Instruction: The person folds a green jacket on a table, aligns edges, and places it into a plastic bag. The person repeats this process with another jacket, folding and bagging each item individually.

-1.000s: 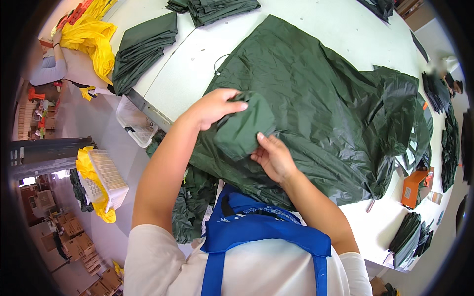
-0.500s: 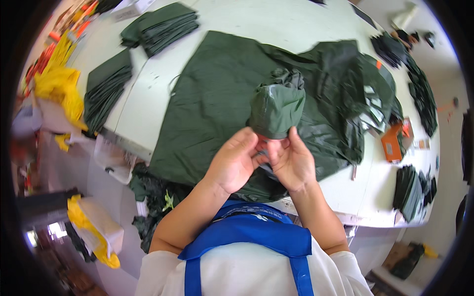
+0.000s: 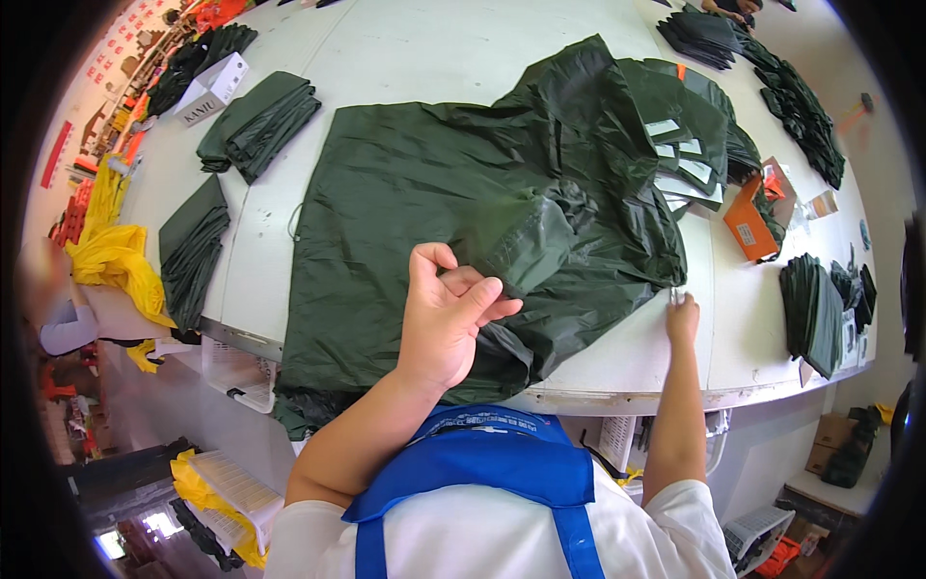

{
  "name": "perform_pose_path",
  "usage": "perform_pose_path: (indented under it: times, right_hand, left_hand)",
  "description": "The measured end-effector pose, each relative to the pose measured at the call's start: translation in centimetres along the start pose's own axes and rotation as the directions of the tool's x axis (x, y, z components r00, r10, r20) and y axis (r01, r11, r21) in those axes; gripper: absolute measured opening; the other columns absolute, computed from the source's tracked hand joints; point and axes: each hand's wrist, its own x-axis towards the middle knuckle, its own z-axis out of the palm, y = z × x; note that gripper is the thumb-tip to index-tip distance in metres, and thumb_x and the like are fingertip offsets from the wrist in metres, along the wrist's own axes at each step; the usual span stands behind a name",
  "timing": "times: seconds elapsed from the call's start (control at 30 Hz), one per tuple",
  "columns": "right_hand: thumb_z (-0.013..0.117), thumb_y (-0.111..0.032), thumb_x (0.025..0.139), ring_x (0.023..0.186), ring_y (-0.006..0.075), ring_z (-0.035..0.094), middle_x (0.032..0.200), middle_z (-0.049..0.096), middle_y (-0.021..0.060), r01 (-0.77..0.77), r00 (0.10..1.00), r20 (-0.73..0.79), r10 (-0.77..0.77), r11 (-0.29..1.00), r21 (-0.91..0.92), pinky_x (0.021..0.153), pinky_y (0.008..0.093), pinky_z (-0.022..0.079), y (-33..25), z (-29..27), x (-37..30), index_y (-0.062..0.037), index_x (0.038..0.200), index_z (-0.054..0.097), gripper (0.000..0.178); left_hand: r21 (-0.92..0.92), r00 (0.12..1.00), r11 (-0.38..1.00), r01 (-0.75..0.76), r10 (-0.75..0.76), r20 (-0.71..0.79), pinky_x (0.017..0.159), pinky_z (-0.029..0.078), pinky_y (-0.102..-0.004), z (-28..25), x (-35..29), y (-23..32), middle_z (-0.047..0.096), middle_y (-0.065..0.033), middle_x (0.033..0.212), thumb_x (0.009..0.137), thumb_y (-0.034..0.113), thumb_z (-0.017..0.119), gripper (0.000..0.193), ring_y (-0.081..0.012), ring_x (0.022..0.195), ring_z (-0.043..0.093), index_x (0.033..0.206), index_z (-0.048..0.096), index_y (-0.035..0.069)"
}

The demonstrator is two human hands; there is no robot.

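A dark green waterproof garment point(image 3: 386, 193) lies spread over the white table in front of me. Its bunched, cup-shaped part, apparently a hood point(image 3: 526, 241), rises from the middle. My left hand point(image 3: 444, 314) pinches that hood's near edge between thumb and forefinger, the other fingers loosely curled. To the right, beyond the garment's edge, my right hand point(image 3: 683, 317) is at the tabletop, its fingers closed around a small slim metallic tool point(image 3: 677, 293), whose exact kind is too small to tell.
Folded green stacks lie on the left point(image 3: 258, 125) and right point(image 3: 810, 314) of the white table point(image 3: 617, 372). Green pieces with white labels point(image 3: 690, 145) and an orange box point(image 3: 757, 217) stand beyond the garment. Yellow fabric point(image 3: 116, 270) hangs at left. Another person point(image 3: 738, 8) is at the far right.
My right hand has let go of the hood and reached right to the small tool on the table. The left hand still pinches the hood, which now leans lower and flatter.
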Motion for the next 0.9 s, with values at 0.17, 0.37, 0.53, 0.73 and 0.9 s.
perform_pose_path:
  times: [0.17, 0.37, 0.53, 0.73, 0.9]
  right_hand:
    - [0.053, -0.01, 0.088, 0.045, 0.0065, 0.042, 0.072, 0.056, 0.0006, -0.413, 0.907, 0.293, 0.302, 0.506, 0.757, 0.042, 0.0191, 0.037, 0.8, -1.9, -2.7, -0.0062, 0.094, 0.059, 0.01]
    - [0.036, -0.037, 0.102, 0.055, 0.0029, 0.033, 0.068, 0.05, -0.0023, 0.142, 0.932, 0.014, -0.362, 0.402, 0.905, 0.051, 0.018, 0.024, -19.5, -15.1, -15.8, -0.0015, 0.116, 0.062, 0.046]
    - [0.073, -0.004, 0.075, 0.071, 0.0175, 0.059, 0.079, 0.062, 0.0103, 0.618, 0.652, -0.168, -0.739, 0.389, 0.684, 0.062, 0.0283, 0.052, -27.7, -18.2, -20.1, -0.0017, 0.113, 0.063, 0.04]
    - [0.076, -0.006, 0.072, 0.064, 0.0186, 0.059, 0.076, 0.061, 0.0085, 0.715, 0.575, -0.268, -0.773, 0.316, 0.623, 0.058, 0.0283, 0.05, -28.9, -17.5, -20.6, -0.0017, 0.109, 0.063, 0.04]
    - [0.076, -0.006, 0.071, 0.062, 0.0189, 0.059, 0.075, 0.061, 0.0083, 0.758, 0.552, -0.323, -0.769, 0.301, 0.578, 0.055, 0.0288, 0.047, -29.4, -17.5, -20.9, -0.0026, 0.105, 0.065, 0.036]
  left_hand:
    - [0.119, 0.996, 0.99, 0.076, -0.069, -0.056, 0.081, 0.057, -0.0347, 0.8, -0.4, 1.8, 0.064, -0.0113, 0.101, 0.09, -0.002, 0.056, 0.031, -0.0195, 0.09, 0.066, 0.119, 0.049, 0.004]
    - [-0.022, 0.995, 0.995, 0.098, -0.098, -0.018, 0.082, 0.057, -0.0364, 0.6, -0.5, 1.2, 0.067, -0.0104, 0.093, 0.09, 0.0, 0.057, 0.029, -0.0197, 0.089, 0.067, 0.118, 0.049, 0.003]
    - [-0.056, 0.99, 0.991, 0.121, -0.125, -0.068, 0.081, 0.058, -0.0354, 0.9, -1.1, 2.1, 0.067, -0.0098, 0.09, 0.09, 0.001, 0.058, 0.027, -0.0198, 0.086, 0.067, 0.115, 0.048, 0.003]
    - [-0.058, 0.987, 0.99, 0.132, -0.136, -0.088, 0.08, 0.058, -0.0348, 0.6, -1.6, 3.1, 0.067, -0.01, 0.092, 0.09, 0.001, 0.059, 0.028, -0.0199, 0.087, 0.067, 0.115, 0.047, 0.004]
    - [-0.057, 0.987, 0.989, 0.135, -0.14, -0.08, 0.081, 0.058, -0.0347, 0.6, -1.9, 3.4, 0.067, -0.0105, 0.092, 0.09, 0.0, 0.059, 0.028, -0.02, 0.087, 0.068, 0.115, 0.047, 0.004]
